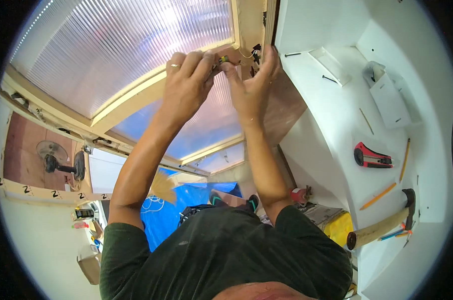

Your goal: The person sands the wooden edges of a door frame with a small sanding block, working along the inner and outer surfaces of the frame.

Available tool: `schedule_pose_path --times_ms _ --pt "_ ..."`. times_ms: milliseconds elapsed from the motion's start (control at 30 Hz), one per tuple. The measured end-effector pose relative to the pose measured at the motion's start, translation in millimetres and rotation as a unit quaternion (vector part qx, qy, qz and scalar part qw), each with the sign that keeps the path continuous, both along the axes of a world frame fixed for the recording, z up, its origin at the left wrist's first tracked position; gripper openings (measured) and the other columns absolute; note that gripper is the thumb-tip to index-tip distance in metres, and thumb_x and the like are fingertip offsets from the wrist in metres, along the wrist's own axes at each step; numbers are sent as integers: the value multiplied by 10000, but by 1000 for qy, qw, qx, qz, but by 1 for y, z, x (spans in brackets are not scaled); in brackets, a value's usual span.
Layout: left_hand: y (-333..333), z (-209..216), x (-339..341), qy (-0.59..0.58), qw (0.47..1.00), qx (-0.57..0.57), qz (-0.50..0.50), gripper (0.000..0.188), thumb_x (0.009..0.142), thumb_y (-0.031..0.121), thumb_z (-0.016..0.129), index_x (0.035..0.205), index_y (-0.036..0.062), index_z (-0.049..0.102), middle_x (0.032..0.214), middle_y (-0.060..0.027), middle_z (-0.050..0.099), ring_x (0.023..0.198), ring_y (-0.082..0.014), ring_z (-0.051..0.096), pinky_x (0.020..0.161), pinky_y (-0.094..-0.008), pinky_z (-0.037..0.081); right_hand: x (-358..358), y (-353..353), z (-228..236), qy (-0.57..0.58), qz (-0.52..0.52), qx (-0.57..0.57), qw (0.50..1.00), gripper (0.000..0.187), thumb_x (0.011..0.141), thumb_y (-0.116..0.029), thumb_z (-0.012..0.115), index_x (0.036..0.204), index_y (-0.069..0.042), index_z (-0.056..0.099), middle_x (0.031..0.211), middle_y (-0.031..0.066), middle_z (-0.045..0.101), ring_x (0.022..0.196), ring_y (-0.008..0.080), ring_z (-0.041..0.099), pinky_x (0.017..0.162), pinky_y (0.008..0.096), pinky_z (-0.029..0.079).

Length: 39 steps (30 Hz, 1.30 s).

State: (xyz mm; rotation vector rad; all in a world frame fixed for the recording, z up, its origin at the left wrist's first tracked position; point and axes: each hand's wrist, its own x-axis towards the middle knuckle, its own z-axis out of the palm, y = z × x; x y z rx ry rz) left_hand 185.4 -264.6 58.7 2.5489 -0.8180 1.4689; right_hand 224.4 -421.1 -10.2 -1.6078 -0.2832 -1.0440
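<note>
Both my arms reach up to the cream wooden frame (131, 97) with ribbed translucent panels. My left hand (186, 87), with a ring on one finger, is closed round a small piece with yellow and blue-green bands (223, 59); its kind is too small to tell, and the fingers hide part of it. My right hand (251, 95) has its thumb against or close beside that piece. Its fingers stretch upward, apart from the thumb, by the frame's dark upright edge. Thin wire with black ends (256, 52) hangs just behind the right hand.
On the white shelf (336, 120) at right lie a red utility knife (372, 156), pencils (379, 196), a wooden-handled hammer (381, 227), screws (329, 79) and a white box (390, 100). A fan (61, 160) stands at far left. Blue sheeting (159, 225) covers floor below.
</note>
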Motion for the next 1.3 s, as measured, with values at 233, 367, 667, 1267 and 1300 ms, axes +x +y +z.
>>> schedule_pose_path --times_ms 233,367,667,1267,1300 --pt "-11 -6 10 -15 1000 16 6 455 829 139 774 1268 79 671 1106 -42 638 929 -278 557 817 -425 459 6 -7 -2 6 9 36 999 958 891 -329 901 1578 58 358 1551 249 434 1471 409 398 1240 512 324" --pt "-11 -7 14 -11 999 34 2 440 836 113 708 1273 80 671 1149 -47 642 1005 -295 569 841 -432 466 7 -4 -3 24 -17 15 999 956 883 -350 896 1570 56 370 1536 303 438 1459 467 417 1227 538 343" --pt "26 -17 -61 30 998 -27 -50 531 825 75 793 1342 56 672 1240 -123 677 1107 -333 634 974 -462 510 -49 -12 -15 36 47 -96 994 1222 810 -590 894 1654 32 265 1695 319 258 1600 470 224 1297 579 199" --pt "63 -3 -62 23 996 -77 46 567 791 72 886 1320 80 684 1226 -131 688 1126 -353 664 966 -471 529 -9 25 18 -31 21 17 999 272 980 -155 781 1203 -16 711 1082 140 724 999 294 690 909 418 533" --pt "61 -2 -61 24 996 -74 48 567 792 75 885 1321 81 682 1226 -127 689 1125 -350 663 965 -471 527 -5 21 18 -31 7 13 999 203 980 -133 776 1144 -19 742 1053 135 736 970 287 699 885 409 541"
